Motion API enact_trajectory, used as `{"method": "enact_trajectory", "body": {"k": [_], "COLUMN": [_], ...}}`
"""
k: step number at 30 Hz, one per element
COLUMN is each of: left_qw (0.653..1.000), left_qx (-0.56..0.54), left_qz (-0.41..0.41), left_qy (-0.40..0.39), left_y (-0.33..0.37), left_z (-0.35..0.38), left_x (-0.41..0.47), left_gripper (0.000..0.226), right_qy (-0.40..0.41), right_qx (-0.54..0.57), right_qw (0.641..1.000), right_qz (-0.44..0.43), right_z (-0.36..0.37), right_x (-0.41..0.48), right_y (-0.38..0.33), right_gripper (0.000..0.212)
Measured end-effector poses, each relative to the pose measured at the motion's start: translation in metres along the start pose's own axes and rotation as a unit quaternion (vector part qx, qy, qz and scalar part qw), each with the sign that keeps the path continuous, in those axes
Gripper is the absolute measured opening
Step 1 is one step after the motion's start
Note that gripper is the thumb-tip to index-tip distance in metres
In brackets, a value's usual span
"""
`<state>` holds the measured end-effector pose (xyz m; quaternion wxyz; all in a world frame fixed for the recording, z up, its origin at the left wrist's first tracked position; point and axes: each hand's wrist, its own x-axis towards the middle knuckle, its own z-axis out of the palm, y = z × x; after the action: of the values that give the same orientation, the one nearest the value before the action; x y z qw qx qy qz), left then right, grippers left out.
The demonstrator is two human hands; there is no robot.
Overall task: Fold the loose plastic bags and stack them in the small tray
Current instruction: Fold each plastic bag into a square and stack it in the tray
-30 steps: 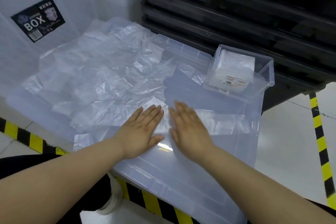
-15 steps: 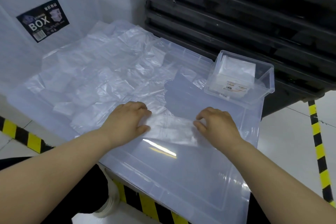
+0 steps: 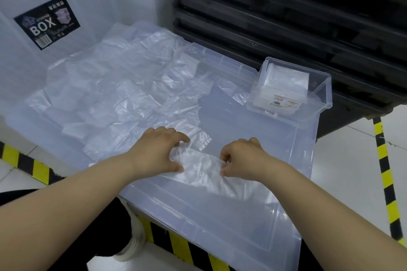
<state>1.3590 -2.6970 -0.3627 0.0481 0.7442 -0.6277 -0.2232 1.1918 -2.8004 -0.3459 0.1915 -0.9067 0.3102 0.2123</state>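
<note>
A clear plastic bag, folded into a narrow band, lies between my hands on a translucent storage-box lid. My left hand pinches its left end with curled fingers and thumb. My right hand pinches its right end the same way. A heap of loose clear bags spreads over the lid to the left and behind. The small clear tray stands at the lid's far right corner, and a stack of folded bags sits inside it.
A large translucent storage box with a black "BOX" label rises at the back left. Black stacked crates stand behind the tray. Yellow-black floor tape runs along the right and below the lid's front edge.
My hands went from pressing flat on the bag to curling and pinching its two ends. The bag has been folded into a narrower band and drawn a little toward me.
</note>
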Motion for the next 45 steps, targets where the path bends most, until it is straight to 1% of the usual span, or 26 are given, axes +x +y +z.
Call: {"method": "enact_trajectory", "body": {"k": [1, 4, 7, 9, 10, 13, 14, 16, 17, 19, 21, 23, 25, 27, 28, 29, 30, 32, 33, 35, 37, 39, 40, 42, 43, 45], "left_qw": [1.000, 1.000, 0.999, 0.999, 0.998, 0.974, 0.962, 0.945, 0.941, 0.942, 0.945, 0.941, 0.942, 0.948, 0.950, 0.952, 0.953, 0.953, 0.952, 0.951, 0.950, 0.949, 0.949, 0.949, 0.951, 0.951], "left_qx": [-0.002, -0.004, 0.002, -0.021, -0.043, -0.125, -0.126, -0.059, -0.031, 0.002, 0.029, 0.058, 0.082, 0.094, 0.099, 0.107, 0.115, 0.128, 0.134, 0.138, 0.146, 0.155, 0.158, 0.163, 0.160, 0.157], "left_qz": [-0.001, -0.013, -0.023, -0.032, -0.042, -0.061, -0.041, 0.033, 0.067, 0.128, 0.194, 0.251, 0.263, 0.258, 0.256, 0.253, 0.251, 0.245, 0.243, 0.240, 0.233, 0.231, 0.231, 0.229, 0.225, 0.221], "left_qy": [-0.005, -0.024, -0.036, -0.013, 0.018, 0.180, 0.239, 0.319, 0.331, 0.310, 0.263, 0.220, 0.193, 0.164, 0.148, 0.134, 0.128, 0.125, 0.129, 0.139, 0.147, 0.147, 0.146, 0.146, 0.141, 0.146], "left_y": [0.000, 0.000, -0.003, -0.006, -0.007, -0.009, -0.008, -0.009, -0.008, -0.004, 0.002, 0.007, 0.010, 0.010, 0.011, 0.011, 0.011, 0.014, 0.016, 0.019, 0.022, 0.023, 0.024, 0.025, 0.025, 0.026], "left_z": [0.000, -0.001, -0.002, -0.005, -0.006, -0.008, -0.008, -0.004, -0.001, 0.009, 0.020, 0.030, 0.035, 0.036, 0.037, 0.038, 0.039, 0.039, 0.038, 0.036, 0.035, 0.035, 0.035, 0.034, 0.034, 0.035], "left_x": [0.000, 0.000, 0.003, 0.005, 0.006, 0.007, 0.007, 0.007, 0.007, 0.006, 0.005, 0.003, 0.004, 0.005, 0.006, 0.007, 0.008, 0.010, 0.011, 0.014, 0.015, 0.015, 0.015, 0.015, 0.015, 0.015], "left_gripper": [0.060, 0.056, 0.040, 0.040, 0.044, 0.064, 0.070, 0.067, 0.061, 0.054, 0.052, 0.052, 0.051, 0.052, 0.053, 0.054, 0.053, 0.053, 0.052, 0.052, 0.051, 0.051, 0.051, 0.051, 0.052, 0.052], "right_qy": [-0.013, -0.030, -0.006, 0.019, 0.041, 0.148, 0.182, 0.240, 0.260, 0.273, 0.255, 0.230, 0.206, 0.188, 0.189, 0.200, 0.217, 0.240, 0.243, 0.248, 0.243, 0.217, 0.204, 0.155, 0.145, 0.157], "right_qx": [0.013, 0.029, 0.041, 0.107, 0.164, 0.335, 0.381, 0.462, 0.492, 0.533, 0.564, 0.593, 0.597, 0.587, 0.576, 0.548, 0.494, 0.331, 0.249, 0.107, 0.003, -0.062, -0.083, -0.098, -0.101, -0.101], "right_qw": [1.000, 0.999, 0.997, 0.991, 0.983, 0.930, 0.907, 0.851, 0.823, 0.778, 0.751, 0.736, 0.741, 0.756, 0.767, 0.788, 0.822, 0.902, 0.931, 0.962, 0.966, 0.960, 0.957, 0.964, 0.965, 0.963], "right_qz": [-0.005, -0.030, -0.068, -0.077, -0.073, -0.030, 0.000, 0.069, 0.111, 0.190, 0.230, 0.233, 0.229, 0.220, 0.211, 0.199, 0.180, 0.136, 0.110, 0.026, -0.086, -0.166, -0.187, -0.194, -0.195, -0.195], "right_z": [0.001, 0.002, 0.001, -0.002, -0.004, -0.008, -0.009, -0.009, -0.008, -0.004, 0.001, 0.005, 0.006, 0.002, 0.000, -0.002, -0.003, -0.003, -0.001, 0.004, 0.012, 0.023, 0.029, 0.037, 0.041, 0.045], "right_x": [-0.001, -0.001, -0.002, -0.002, -0.003, -0.001, 0.000, 0.003, 0.006, 0.011, 0.015, 0.016, 0.015, 0.013, 0.013, 0.011, 0.009, 0.000, -0.007, -0.020, -0.031, -0.043, -0.048, -0.058, -0.061, -0.063], "right_y": [0.000, 0.002, 0.006, 0.008, 0.009, 0.014, 0.015, 0.018, 0.018, 0.018, 0.015, 0.011, 0.009, 0.009, 0.010, 0.014, 0.019, 0.033, 0.038, 0.043, 0.039, 0.033, 0.032, 0.027, 0.027, 0.028], "right_gripper": [0.008, 0.013, 0.009, 0.015, 0.022, 0.033, 0.033, 0.030, 0.028, 0.023, 0.017, 0.013, 0.024, 0.029, 0.032, 0.037, 0.043, 0.046, 0.045, 0.040, 0.038, 0.043, 0.044, 0.048, 0.044, 0.019]}}
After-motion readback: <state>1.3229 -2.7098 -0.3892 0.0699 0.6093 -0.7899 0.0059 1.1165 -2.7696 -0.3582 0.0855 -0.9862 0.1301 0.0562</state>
